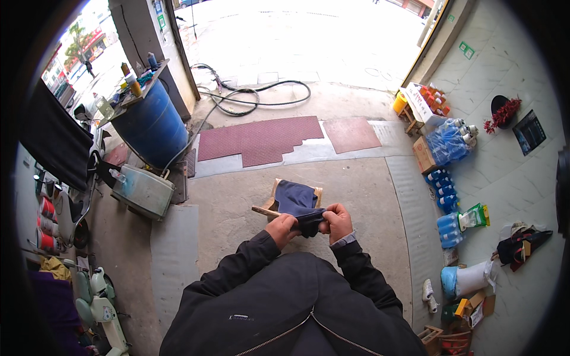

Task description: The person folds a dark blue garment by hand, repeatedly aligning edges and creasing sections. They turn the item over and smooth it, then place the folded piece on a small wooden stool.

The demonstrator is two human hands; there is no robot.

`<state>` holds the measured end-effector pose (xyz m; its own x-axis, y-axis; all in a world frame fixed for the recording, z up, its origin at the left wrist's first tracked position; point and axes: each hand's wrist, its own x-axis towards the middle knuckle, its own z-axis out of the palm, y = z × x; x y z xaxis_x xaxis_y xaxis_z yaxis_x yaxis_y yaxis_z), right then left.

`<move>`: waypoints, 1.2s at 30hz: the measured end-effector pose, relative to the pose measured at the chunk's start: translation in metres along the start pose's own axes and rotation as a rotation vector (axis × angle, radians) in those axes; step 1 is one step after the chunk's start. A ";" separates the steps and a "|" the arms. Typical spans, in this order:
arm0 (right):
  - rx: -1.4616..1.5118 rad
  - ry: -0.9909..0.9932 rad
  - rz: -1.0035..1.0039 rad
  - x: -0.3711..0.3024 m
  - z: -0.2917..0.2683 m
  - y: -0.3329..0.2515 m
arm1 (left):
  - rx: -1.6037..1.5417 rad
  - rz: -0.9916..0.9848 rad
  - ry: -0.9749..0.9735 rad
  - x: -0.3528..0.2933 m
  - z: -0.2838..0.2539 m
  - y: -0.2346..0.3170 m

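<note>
A dark navy cloth is draped over a small wooden stool or chair, whose light-brown edges show on either side of it. The cloth's near end is bunched and raised between my hands. My left hand pinches its left side, close to the tip of a wooden bar. On the right, my right hand has its fingers closed on the cloth's other corner. Whether the cloth is a garment or a plain rag I cannot tell. The stool's legs are mostly hidden beneath it.
Red mats lie on the concrete floor ahead, with a coiled black hose beyond. To the left stand a blue barrel and a grey-green bin. Along the right wall are bottle packs and white shoes.
</note>
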<state>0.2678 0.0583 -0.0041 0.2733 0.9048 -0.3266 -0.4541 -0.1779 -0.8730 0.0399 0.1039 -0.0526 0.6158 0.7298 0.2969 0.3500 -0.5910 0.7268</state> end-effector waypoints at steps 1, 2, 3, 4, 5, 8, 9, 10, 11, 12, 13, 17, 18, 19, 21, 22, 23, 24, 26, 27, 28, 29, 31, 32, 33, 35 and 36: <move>0.000 0.012 0.007 0.000 0.001 0.000 | 0.014 0.010 0.001 0.000 0.000 0.000; 0.002 0.002 0.003 0.000 0.001 0.001 | 0.022 0.019 0.006 0.001 0.000 0.000; 0.002 0.005 0.008 0.000 0.002 0.001 | 0.028 0.026 0.011 0.001 0.000 0.000; 0.002 0.009 0.012 0.000 0.002 0.001 | 0.039 0.037 0.015 0.002 0.000 0.000; -0.005 0.008 0.008 0.000 0.001 0.001 | 0.048 0.046 0.018 0.002 0.000 0.000; -0.043 0.024 -0.022 0.002 -0.005 0.001 | 0.052 0.111 0.051 0.005 0.000 -0.001; -0.068 0.041 -0.043 0.003 -0.007 0.001 | 0.046 0.143 0.070 0.005 0.000 -0.001; -0.094 0.060 -0.072 0.004 -0.010 0.002 | 0.044 0.154 0.082 0.006 -0.001 -0.001; -0.146 0.066 -0.099 0.004 -0.013 0.004 | 0.039 0.167 0.098 0.007 -0.002 -0.001; -0.199 0.074 -0.134 0.004 -0.016 0.006 | 0.033 0.187 0.119 0.007 -0.003 0.000; -0.254 0.078 -0.180 0.003 -0.020 0.008 | 0.038 0.194 0.120 0.007 -0.005 0.001; -0.708 0.192 -0.414 0.005 -0.027 0.011 | 0.066 0.223 0.116 0.007 -0.011 0.006; -0.789 0.214 -0.455 0.001 -0.029 0.011 | 0.076 0.225 0.106 0.006 -0.012 0.007; -0.877 0.241 -0.500 -0.001 -0.029 0.010 | 0.077 0.214 0.095 0.006 -0.013 0.009; -0.957 0.230 -0.608 -0.002 -0.027 0.009 | 0.073 0.203 0.082 0.006 -0.014 0.011; -0.997 0.231 -0.663 -0.003 -0.027 0.008 | 0.075 0.197 0.078 0.006 -0.015 0.011; -1.021 0.218 -0.681 -0.003 -0.026 0.006 | 0.071 0.203 0.081 0.007 -0.015 0.012; -1.041 0.209 -0.696 -0.003 -0.025 0.005 | 0.066 0.212 0.096 0.008 -0.015 0.012; -1.074 0.194 -0.724 -0.004 -0.024 0.004 | 0.068 0.200 0.110 0.009 -0.014 0.014; -1.088 0.189 -0.739 -0.003 -0.024 0.003 | 0.068 0.196 0.124 0.009 -0.013 0.014; -1.098 0.190 -0.749 -0.004 -0.025 0.003 | 0.040 0.173 0.127 0.009 -0.013 0.015; -1.099 0.182 -0.738 -0.003 -0.025 0.004 | 0.012 0.150 0.129 0.008 -0.012 0.016; -1.095 0.186 -0.694 -0.003 -0.026 0.005 | -0.054 0.119 0.143 0.008 -0.011 0.016; -1.066 0.177 -0.649 -0.003 -0.026 0.006 | -0.092 0.111 0.154 0.007 -0.010 0.016; -1.036 0.175 -0.590 -0.003 -0.026 0.007 | -0.130 0.102 0.176 0.007 -0.010 0.015; -0.978 0.159 -0.510 -0.002 -0.028 0.009 | -0.144 0.055 0.155 0.007 -0.010 0.014; -0.951 0.144 -0.491 -0.001 -0.029 0.011 | -0.141 0.049 0.164 0.007 -0.009 0.013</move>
<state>0.2868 0.0440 -0.0234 0.3716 0.9161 0.1505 0.5605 -0.0921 -0.8230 0.0424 0.1049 -0.0356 0.5025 0.7542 0.4227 0.2132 -0.5819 0.7848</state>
